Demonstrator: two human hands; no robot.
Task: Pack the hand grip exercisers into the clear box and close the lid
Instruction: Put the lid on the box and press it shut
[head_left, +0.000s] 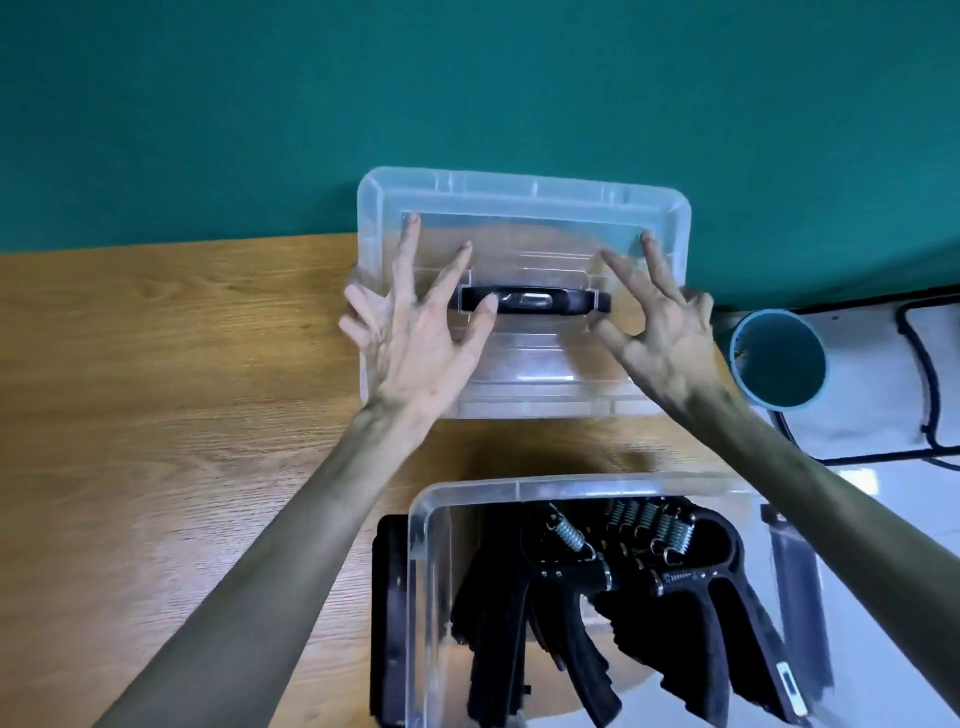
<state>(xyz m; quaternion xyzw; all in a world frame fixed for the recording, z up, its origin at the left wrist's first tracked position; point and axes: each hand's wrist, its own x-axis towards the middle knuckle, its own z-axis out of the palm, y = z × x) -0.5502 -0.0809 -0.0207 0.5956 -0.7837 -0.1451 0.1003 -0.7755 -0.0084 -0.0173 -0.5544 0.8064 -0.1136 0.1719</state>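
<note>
Both hands are spread open over the clear lid (524, 223), gripping nothing yet: left hand (415, 338) has fingers fanned, fingertips (413, 221) on or just above the lid's left part and thumb by the black handle (535, 301); right hand (670, 338) is mirrored on the right side, contact not certain due to blur. Lid lies flat, top up, at the far edge of the wooden table (156, 389) against the green backdrop (467, 78), long axis left-right, handle running the same way. Clear box (431, 597) sits near, well apart from the lid, open, long axis seemingly near-far, though that is partly cut off. Black hand grip exercisers (649, 571) are already inside, springs toward the far wall, handles pointing near. Risks, as I judge: the lid appears turned relative to the box, so it may need rotating before seating; any exerciser handle riding above the rim could keep it from closing; slick plastic could slip from a loose two-hand pinch. Blue cup (779, 358) just right of the lid could get knocked.
</note>
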